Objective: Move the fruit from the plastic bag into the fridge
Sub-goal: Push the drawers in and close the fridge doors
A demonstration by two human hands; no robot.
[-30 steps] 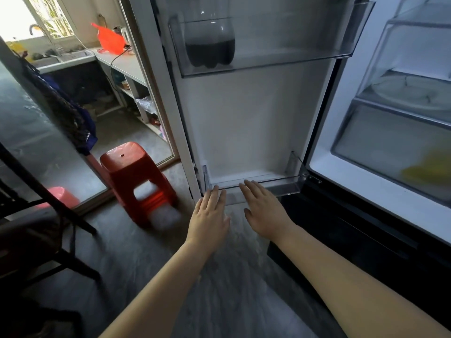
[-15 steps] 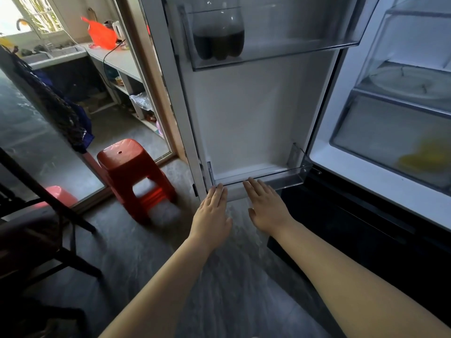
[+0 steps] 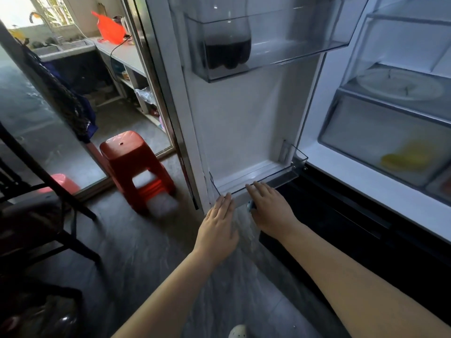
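Nearest the camera, both forearms are extended towards the lower door bin (image 3: 263,178) of the open fridge. The left hand (image 3: 218,228) is laid flat, fingers straight and together, its tips at the bin's left front corner. The right hand (image 3: 271,211) is likewise flat, its fingers (image 3: 255,189) resting on the bin's front rim. Nothing is gripped by either hand; a small bluish object at the right thumb cannot be identified.

Above the bin, an upper door bin (image 3: 305,40) carries a dark bottle (image 3: 228,47). To the right of the bin and further back, yellow fruit (image 3: 405,157) is seen, blurred, behind the front of the crisper drawer (image 3: 366,132). Left of the bin stands a red stool (image 3: 136,167). Far beyond that, an orange plastic bag (image 3: 108,29) lies on the desk (image 3: 122,54).

The stowing is judged to be largely done, and the step in hand is taken to be seating the bin or pressing the door. Whether the bag holds more fruit cannot be determined. An even push from both palms is called for next, or else a return to the bag.
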